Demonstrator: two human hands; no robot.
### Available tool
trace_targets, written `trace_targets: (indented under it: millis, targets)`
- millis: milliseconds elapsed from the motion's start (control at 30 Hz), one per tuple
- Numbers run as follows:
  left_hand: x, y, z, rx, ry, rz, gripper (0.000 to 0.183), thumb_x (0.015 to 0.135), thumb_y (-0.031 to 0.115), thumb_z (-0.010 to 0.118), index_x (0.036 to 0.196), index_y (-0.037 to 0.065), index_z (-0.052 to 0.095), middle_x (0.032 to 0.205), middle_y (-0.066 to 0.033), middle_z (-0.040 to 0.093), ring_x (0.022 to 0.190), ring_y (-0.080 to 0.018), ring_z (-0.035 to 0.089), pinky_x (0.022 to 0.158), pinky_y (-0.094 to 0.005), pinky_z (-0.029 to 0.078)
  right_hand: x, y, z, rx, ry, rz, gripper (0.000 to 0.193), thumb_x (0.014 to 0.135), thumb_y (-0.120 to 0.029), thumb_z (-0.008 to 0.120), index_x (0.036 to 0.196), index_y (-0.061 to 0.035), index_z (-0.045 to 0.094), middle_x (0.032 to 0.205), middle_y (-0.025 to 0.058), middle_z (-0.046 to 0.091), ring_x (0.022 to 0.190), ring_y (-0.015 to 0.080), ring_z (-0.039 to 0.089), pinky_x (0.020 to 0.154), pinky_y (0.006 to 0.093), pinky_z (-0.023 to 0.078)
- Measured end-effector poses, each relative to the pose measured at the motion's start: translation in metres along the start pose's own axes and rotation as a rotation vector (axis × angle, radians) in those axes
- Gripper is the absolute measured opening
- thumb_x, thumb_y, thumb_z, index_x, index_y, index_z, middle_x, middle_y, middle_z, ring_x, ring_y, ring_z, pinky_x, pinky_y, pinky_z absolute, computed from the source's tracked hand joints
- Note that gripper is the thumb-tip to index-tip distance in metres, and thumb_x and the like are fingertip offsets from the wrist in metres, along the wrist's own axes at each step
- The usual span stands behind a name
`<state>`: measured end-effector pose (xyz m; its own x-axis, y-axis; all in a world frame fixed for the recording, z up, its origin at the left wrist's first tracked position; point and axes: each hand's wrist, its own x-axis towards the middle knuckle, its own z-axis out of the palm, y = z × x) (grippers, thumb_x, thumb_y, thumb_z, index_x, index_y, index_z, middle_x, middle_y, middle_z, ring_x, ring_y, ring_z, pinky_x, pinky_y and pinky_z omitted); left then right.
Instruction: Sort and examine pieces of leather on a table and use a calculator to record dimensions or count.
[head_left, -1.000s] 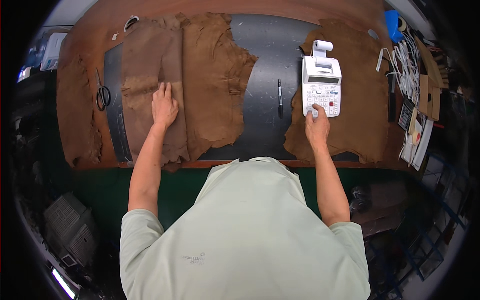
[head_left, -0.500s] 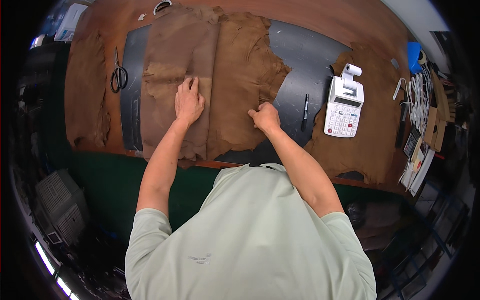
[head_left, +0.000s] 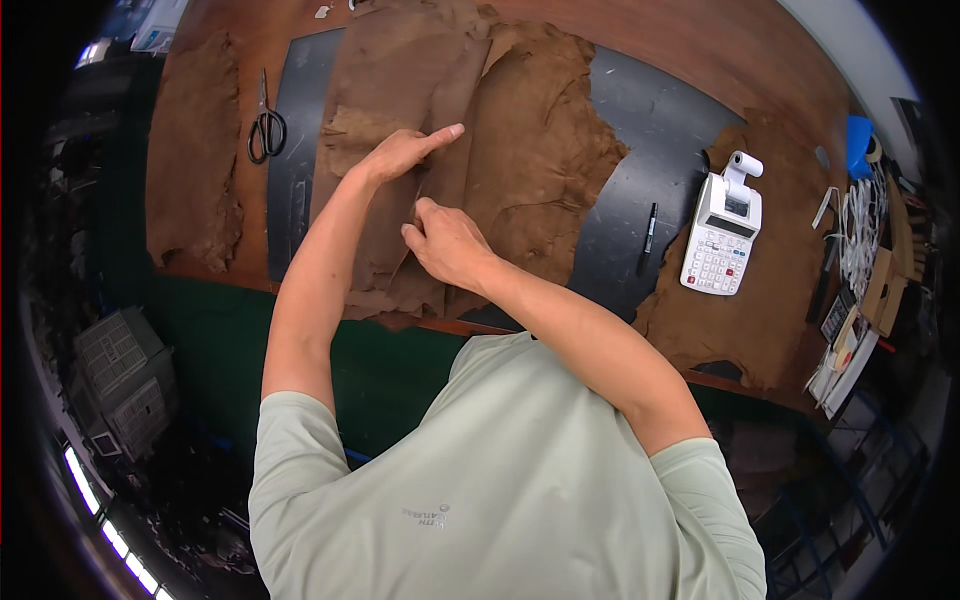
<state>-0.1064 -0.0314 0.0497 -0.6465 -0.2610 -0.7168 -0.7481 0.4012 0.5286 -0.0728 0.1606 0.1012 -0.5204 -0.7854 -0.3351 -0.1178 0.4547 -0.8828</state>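
Note:
A large brown leather hide (head_left: 545, 140) lies across a dark board, its left part folded over in a darker, smoother layer. My left hand (head_left: 412, 150) rests on this folded layer, fingers stretched to the right toward the fold. Just nearer to me, my right hand (head_left: 450, 240) is closed at the layer's raised edge, thumb and forefinger pinching the leather. The leather's underside and some of my fingertips are hidden.
Black-handled scissors (head_left: 266, 132) lie left of the hide, beside a narrow leather piece (head_left: 195, 150). To the right are a black marker pen (head_left: 648, 238) and a white printing calculator (head_left: 722, 235) on another hide (head_left: 780, 240). Bundled white cords (head_left: 858, 235) are at the far right.
My right hand has moved left from the hide's right part to the folded layer. My left hand has shifted and turned, its fingers now pointing right. The view has moved slightly.

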Motion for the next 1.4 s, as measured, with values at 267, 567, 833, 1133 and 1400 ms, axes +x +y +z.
trace_targets:
  millis: [267, 567, 833, 1133, 1400]
  targets:
    - [0.009, -0.013, 0.008, 0.413, 0.172, 0.207, 0.033, 0.089, 0.030, 0.069, 0.095, -0.003, 0.071, 0.093, -0.0223, 0.071, 0.095, -0.0360, 0.068, 0.086, -0.0428, 0.051, 0.013, 0.010, 0.000, -0.112, -0.049, -0.146, 0.021, 0.093, -0.018, 0.059, 0.105, -0.0007, 0.058, 0.101, 0.0232, 0.068, 0.103, 0.0414, 0.063, 0.089, 0.0501, 0.049]
    - [0.001, -0.026, 0.039, 0.659, 0.464, 0.419, 0.019, 0.089, 0.021, 0.068, 0.094, 0.003, 0.063, 0.094, -0.0152, 0.063, 0.092, -0.0355, 0.063, 0.079, -0.0468, 0.049, -0.088, 0.112, -0.051, 0.087, 0.022, 0.306, 0.027, 0.092, -0.023, 0.065, 0.109, -0.0019, 0.067, 0.103, 0.0170, 0.073, 0.094, 0.0310, 0.071, 0.084, 0.0387, 0.055]
    - [-0.011, -0.031, 0.082, 0.790, 0.612, 0.643, 0.010, 0.086, 0.011, 0.060, 0.093, 0.005, 0.057, 0.094, -0.0137, 0.056, 0.092, -0.0331, 0.060, 0.078, -0.0452, 0.053, -0.166, 0.168, -0.063, 0.206, 0.245, 0.381, 0.023, 0.092, -0.016, 0.067, 0.108, 0.0011, 0.066, 0.094, 0.0134, 0.073, 0.085, 0.0216, 0.072, 0.079, 0.0328, 0.055]
    - [-0.027, 0.009, 0.123, 0.839, 0.690, 0.194, 0.048, 0.076, 0.030, 0.076, 0.107, 0.002, 0.052, 0.108, -0.0171, 0.051, 0.103, -0.0360, 0.057, 0.073, -0.0456, 0.058, -0.198, 0.171, -0.061, 0.389, 0.378, 0.427, 0.016, 0.095, -0.009, 0.066, 0.105, 0.0031, 0.065, 0.094, 0.0071, 0.070, 0.082, 0.0142, 0.068, 0.077, 0.0272, 0.055]
    - [-0.019, -0.019, 0.078, 0.404, 0.658, 0.137, 0.054, 0.079, 0.018, 0.071, 0.126, -0.003, 0.052, 0.114, -0.0241, 0.064, 0.105, -0.0384, 0.065, 0.091, -0.0459, 0.053, -0.221, 0.194, -0.067, 0.360, 0.487, 0.408, 0.021, 0.094, -0.014, 0.066, 0.107, 0.0025, 0.067, 0.091, 0.0079, 0.072, 0.082, 0.0151, 0.070, 0.075, 0.0285, 0.055]
